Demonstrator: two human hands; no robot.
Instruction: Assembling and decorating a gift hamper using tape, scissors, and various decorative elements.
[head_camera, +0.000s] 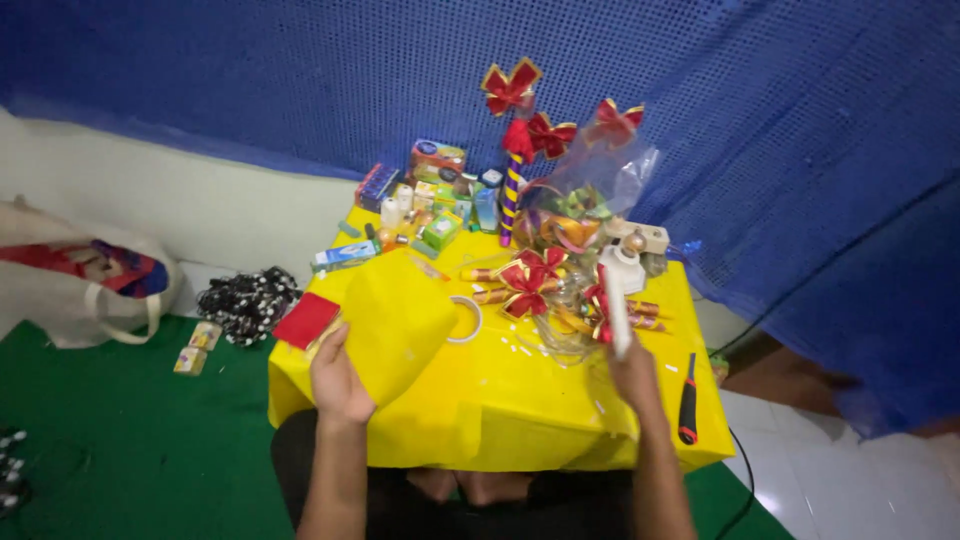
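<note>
- Left hand (338, 380): closed on the near edge of a folded bright-yellow felt sheet (398, 318), raised off the yellow-covered low table (520, 410), left of centre.
- Right hand (632, 372): wrapped round a white glue gun (618, 300), nozzle aimed away over the table.
- Judged good practice: keep the sheet taut and steady, bringing the nozzle to its edge.
- Counts: one roll of clear tape (466, 318); one red-and-black cutter (688, 400); at least five red-and-gold ribbon bows (526, 282); one red felt square (306, 320).

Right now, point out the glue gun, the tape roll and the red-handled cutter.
glue gun (620, 300), head view, on its white barrel.
tape roll (466, 319), head view, on its ring.
red-handled cutter (688, 400), head view, mid-handle.
</note>
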